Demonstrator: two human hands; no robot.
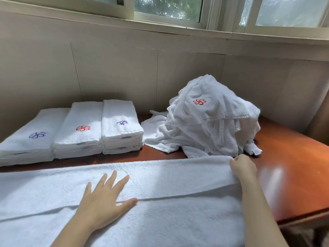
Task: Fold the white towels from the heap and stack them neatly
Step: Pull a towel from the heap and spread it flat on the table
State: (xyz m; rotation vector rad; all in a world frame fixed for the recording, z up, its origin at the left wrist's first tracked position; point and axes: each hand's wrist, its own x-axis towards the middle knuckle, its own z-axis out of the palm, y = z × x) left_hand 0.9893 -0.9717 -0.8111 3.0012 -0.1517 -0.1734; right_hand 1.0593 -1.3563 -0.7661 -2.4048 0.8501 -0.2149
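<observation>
A long white towel (169, 177) lies spread across the near part of the table, folded lengthwise with a fold edge running across its middle. My left hand (105, 198) presses flat on it with fingers spread, near the middle. My right hand (243, 168) grips the towel's far right corner, fingers curled round the edge. Behind it rises a heap of crumpled white towels (210, 120), the top one showing a red flower emblem. At the back left stand three stacks of folded white towels (81, 131) side by side, with purple and red emblems.
The reddish-brown wooden table (292, 166) shows bare at the right, its edge dropping off at the lower right. A beige wall (124, 72) stands right behind the stacks and the heap, with windows (169, 8) above.
</observation>
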